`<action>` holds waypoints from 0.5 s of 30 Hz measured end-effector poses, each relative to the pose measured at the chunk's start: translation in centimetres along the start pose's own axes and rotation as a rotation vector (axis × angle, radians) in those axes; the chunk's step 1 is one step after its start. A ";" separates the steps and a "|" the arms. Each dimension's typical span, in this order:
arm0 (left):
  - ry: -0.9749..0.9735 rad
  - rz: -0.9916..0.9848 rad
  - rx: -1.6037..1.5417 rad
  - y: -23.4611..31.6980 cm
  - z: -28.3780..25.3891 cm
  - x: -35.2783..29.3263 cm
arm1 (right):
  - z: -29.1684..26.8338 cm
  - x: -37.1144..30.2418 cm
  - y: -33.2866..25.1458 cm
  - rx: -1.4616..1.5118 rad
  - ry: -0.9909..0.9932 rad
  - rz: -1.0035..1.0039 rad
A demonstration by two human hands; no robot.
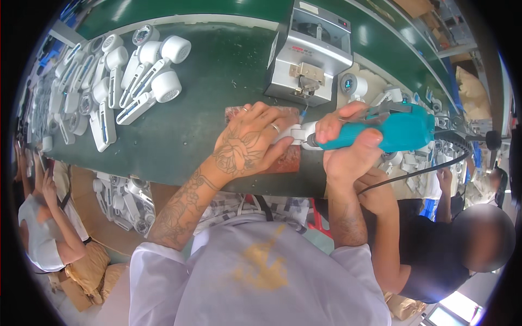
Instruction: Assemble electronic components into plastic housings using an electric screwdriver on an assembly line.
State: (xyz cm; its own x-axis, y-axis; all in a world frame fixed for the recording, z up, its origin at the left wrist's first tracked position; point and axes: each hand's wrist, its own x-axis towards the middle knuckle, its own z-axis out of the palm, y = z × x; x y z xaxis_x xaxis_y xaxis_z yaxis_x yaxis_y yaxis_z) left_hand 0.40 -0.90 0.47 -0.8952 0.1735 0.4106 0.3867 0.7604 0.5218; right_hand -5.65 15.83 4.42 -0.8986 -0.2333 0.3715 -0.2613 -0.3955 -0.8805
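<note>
My left hand (251, 137) is closed over a white plastic part (296, 132), pressing it down on a reddish worn pad (284, 161). Most of that part is hidden under the fingers, so its full shape does not show. In my right hand (348, 155) lies a teal electric screwdriver (405, 127), held level, its pale nose pointing left at the white part. Whether its tip touches a screw cannot be made out. Just beyond both hands stands a silver screw feeder (307, 57) with a small metal outlet at its front.
Several white handheld devices (166, 87) with round heads and slotted handles lie on the green bench (190, 136) at left. More devices (353, 84) lie at right. A black cable (418, 173) trails from the screwdriver. A co-worker (429, 255) sits close at right; a carton (89, 201) of devices stands below left.
</note>
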 end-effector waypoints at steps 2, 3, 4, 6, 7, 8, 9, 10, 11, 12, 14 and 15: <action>0.000 0.001 -0.004 0.0 0.1 0.0 | 0.1 0.0 0.2 -0.014 0.001 0.007; 0.000 0.001 -0.008 0.0 0.2 0.0 | 0.1 0.0 0.3 -0.028 0.001 0.014; -0.002 0.003 -0.010 0.0 0.2 0.0 | 0.1 0.0 0.5 -0.029 0.004 0.013; -0.028 -0.035 -0.048 0.1 0.2 0.2 | 0.0 -0.1 1.2 -0.042 0.019 -0.014; -0.031 -0.034 -0.051 -0.1 0.2 0.2 | 0.1 -0.1 1.2 -0.044 0.023 -0.013; -0.024 -0.002 -0.025 -0.3 0.3 0.3 | 0.2 -0.1 1.2 -0.076 0.028 0.032; -0.017 0.030 0.002 -0.5 0.3 0.4 | 0.3 0.0 1.3 -0.108 0.034 0.076; -0.021 0.033 -0.002 -0.4 0.2 0.5 | 0.3 -0.1 1.4 -0.110 0.039 0.076; -0.031 0.023 0.005 -0.4 0.0 0.7 | 0.3 0.0 1.5 -0.106 0.015 0.051; -0.039 0.014 0.014 -0.4 -0.3 0.8 | 0.4 0.1 1.6 -0.100 -0.011 0.023; -0.019 -0.002 0.013 -0.4 -0.4 0.7 | 0.9 0.0 1.7 -0.086 -0.007 0.025; 0.003 -0.022 0.015 -0.5 -0.6 0.5 | 1.3 0.0 1.8 -0.070 -0.008 0.029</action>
State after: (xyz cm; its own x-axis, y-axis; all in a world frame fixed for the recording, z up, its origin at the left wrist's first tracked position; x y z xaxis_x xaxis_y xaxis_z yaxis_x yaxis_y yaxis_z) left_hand -0.08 -1.56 0.82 -0.9026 0.1548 0.4018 0.3639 0.7730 0.5196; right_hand -5.66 13.94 3.28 -0.9035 -0.2508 0.3476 -0.2595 -0.3253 -0.9093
